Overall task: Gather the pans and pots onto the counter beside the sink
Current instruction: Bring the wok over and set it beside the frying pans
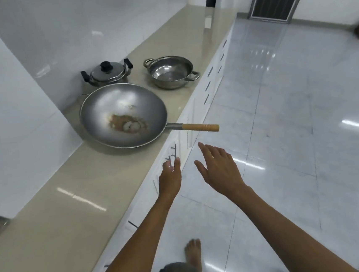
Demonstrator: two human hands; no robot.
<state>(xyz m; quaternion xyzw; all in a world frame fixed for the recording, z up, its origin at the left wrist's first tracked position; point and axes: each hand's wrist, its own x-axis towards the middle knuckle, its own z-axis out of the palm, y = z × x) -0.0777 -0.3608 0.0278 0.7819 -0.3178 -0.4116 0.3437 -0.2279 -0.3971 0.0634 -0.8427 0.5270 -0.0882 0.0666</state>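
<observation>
Three pieces of cookware sit on the long beige polished stone surface [56, 213] that runs along the white wall. Nearest the person is the large round grey steel wok [123, 115], with a brownish stained patch in its bowl. Its long axis runs across the surface: a small loop handle faces the wall, and the straight metal-and-wood handle [199, 127] points away from the wall, jutting out past the front edge over the shiny grey tiled floor [293, 124].

Behind the wok, close to the wall, stands a small lidded stainless steel pot [107, 73] with a black knob and two black side handles. To its right, apart from it and nearer the front edge, sits an open, shallow stainless steel pan [171, 72] with two loop handles, empty inside.

Both arms are stretched forward, bare. The left hand [170, 179] is by the white cabinet front just below the surface edge, fingers loosely curled near a dark drawer pull [175, 151], holding nothing. The right hand [220, 171] hangs below the wok's wooden handle, fingers spread wide, empty, not touching it. A bare foot [193, 253] stands on the floor.
</observation>
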